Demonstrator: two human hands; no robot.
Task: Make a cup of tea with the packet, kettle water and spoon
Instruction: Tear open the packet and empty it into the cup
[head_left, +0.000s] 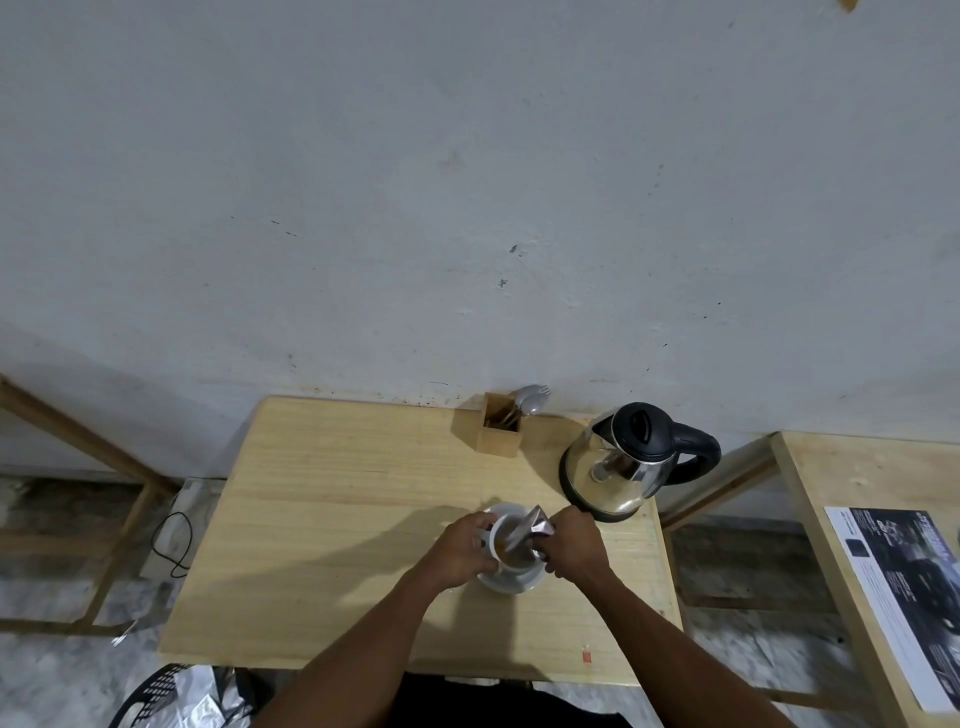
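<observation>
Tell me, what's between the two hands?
In the head view, the white cup on its saucer sits between left hand and right hand.

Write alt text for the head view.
A right hand tips a silver packet into a white cup steadied by the left hand, on a saucer on a wooden table. A steel kettle stands behind.

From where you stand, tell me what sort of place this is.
Probably a bare workroom set up as a makeshift tea corner: plain wooden table against a scuffed wall, an electric kettle, and a wooden utensil holder.
</observation>
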